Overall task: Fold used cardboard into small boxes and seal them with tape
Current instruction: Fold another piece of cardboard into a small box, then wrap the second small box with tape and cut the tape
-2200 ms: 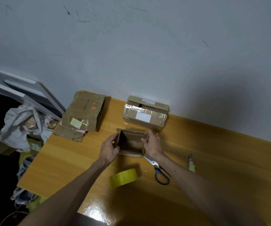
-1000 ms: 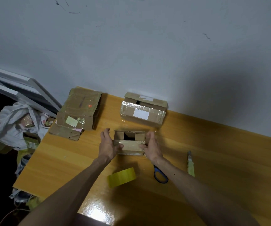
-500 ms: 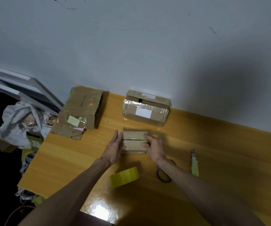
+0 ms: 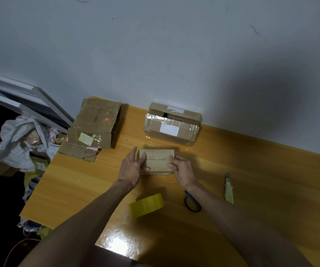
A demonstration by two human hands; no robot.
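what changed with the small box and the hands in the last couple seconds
The small box went from open to closed: its flaps were folded down and now meet at a seam. The left hand now presses on its left end, and the right hand grips the right end. The tape roll, scissors, utility knife, taped box and flattened cardboard stayed put.

The single camera rides on my head, facing forward and down along both forearms to the table (image 4: 251, 170). It is close: my arms fill the lower frame, and the small box (image 4: 158, 160) between my left hand (image 4: 131, 168) and right hand (image 4: 183, 170) sits mid-frame. Its wide angle also takes in the wall (image 4: 155, 54) behind.
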